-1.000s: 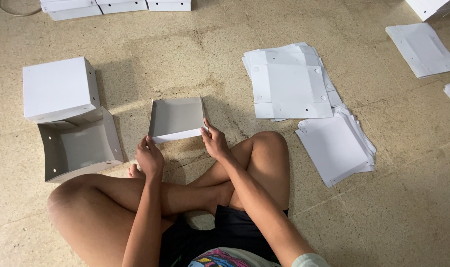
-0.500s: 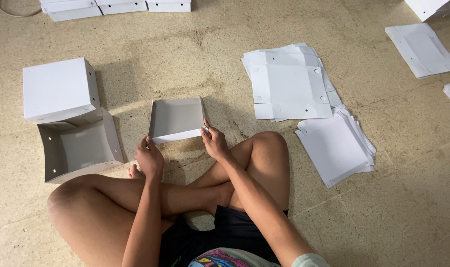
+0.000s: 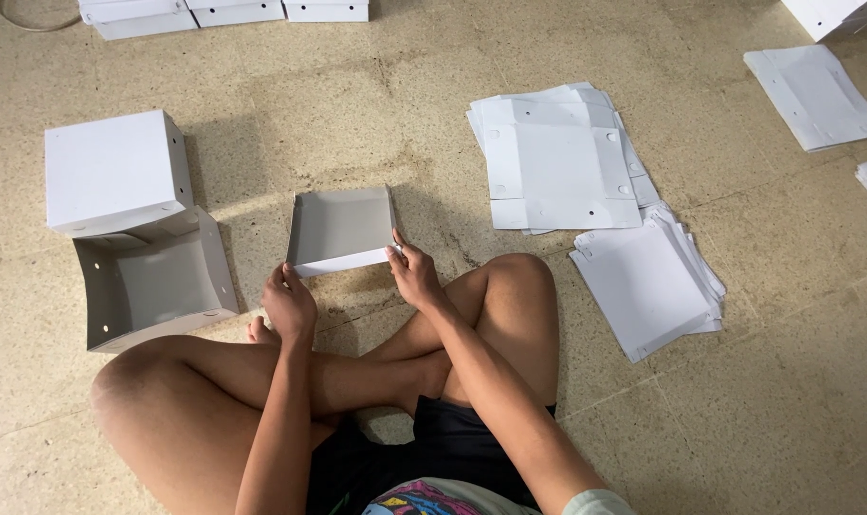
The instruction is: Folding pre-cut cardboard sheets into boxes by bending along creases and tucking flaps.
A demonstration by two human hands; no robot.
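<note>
Both hands grip the half-folded white box just ahead, left hand and right hand pinching its near corners.

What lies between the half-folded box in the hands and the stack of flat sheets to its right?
Only bare floor lies between the half-folded box and the stack of flat sheets, seen from the head camera.

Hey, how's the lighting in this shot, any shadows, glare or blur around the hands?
Head view: soft, even light, no glare; the closed white box casts a shadow to its right on the floor; left hand, right hand and the half-folded box are sharp, without motion blur.
</note>
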